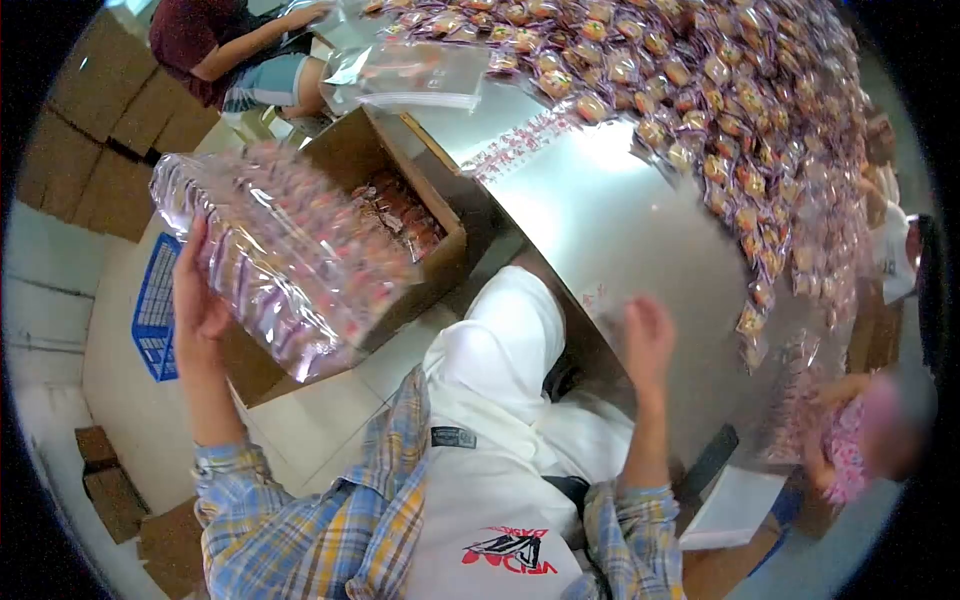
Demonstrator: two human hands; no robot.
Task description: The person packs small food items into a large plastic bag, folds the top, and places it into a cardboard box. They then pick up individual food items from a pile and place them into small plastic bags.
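My left hand [197, 290] grips the left side of a large clear plastic bag [285, 260] packed with rows of small wrapped pieces. The bag is tilted and overlaps the open cardboard box [445, 262] in this view. Inside that box, brownish wrapped packets [400, 220] show past the bag's right side. My right hand [648, 340] is raised by the near edge of the metal table [640, 225], its fingers smeared by motion. A small red-printed scrap [593, 298] lies on the table just left of it.
Many small purple-wrapped packets [740, 130] cover the table's far and right side. A clear zip bag [420, 75] lies at its far left corner. One person [215, 50] sits at the upper left, another [845, 450] at the right. A blue crate [155, 310] stands on the floor.
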